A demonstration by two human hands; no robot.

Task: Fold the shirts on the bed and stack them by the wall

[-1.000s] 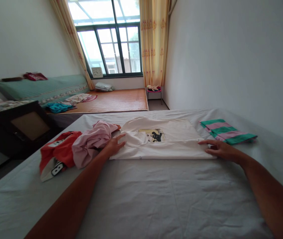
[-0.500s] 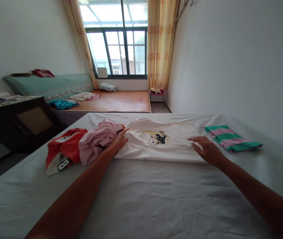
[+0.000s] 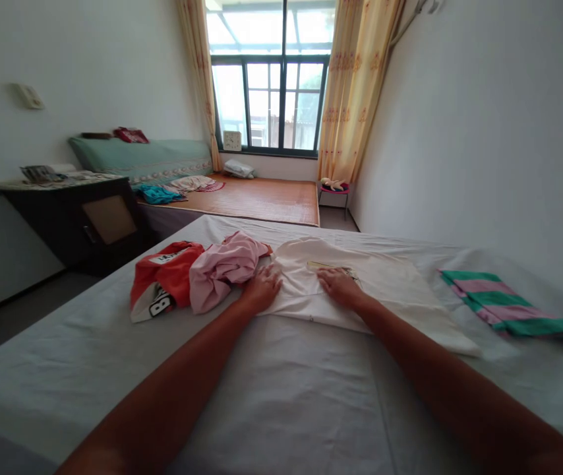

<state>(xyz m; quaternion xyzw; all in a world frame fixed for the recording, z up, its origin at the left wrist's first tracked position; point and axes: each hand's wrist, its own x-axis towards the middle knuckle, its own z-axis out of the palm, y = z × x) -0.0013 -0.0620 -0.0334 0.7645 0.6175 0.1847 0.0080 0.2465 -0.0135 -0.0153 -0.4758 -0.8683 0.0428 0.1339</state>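
A white T-shirt [image 3: 395, 290] with a printed picture lies spread on the pale bed sheet, wrinkled toward its left end. On that left end rests my left hand [image 3: 263, 288], palm down, fingers stretched out. My right hand [image 3: 339, 285] lies flat on the shirt's middle and covers much of the print. Just left of my left hand is a crumpled pink garment [image 3: 227, 267], touching a red and white garment [image 3: 173, 274] with lettering. Off to the right sits a folded green and pink striped cloth [image 3: 511, 307].
The pale sheet [image 3: 301, 396] covers the surface under the clothes. Beyond it stands a low bed with a brown mat [image 3: 271, 198], blue clothing [image 3: 159, 193] on its left. A dark cabinet [image 3: 108, 221] is at left, a small pink stool [image 3: 335, 190] by the curtain.
My right hand has moved left from the shirt's right end onto its print. My left hand now lies flatter on the left end. The view has turned left.
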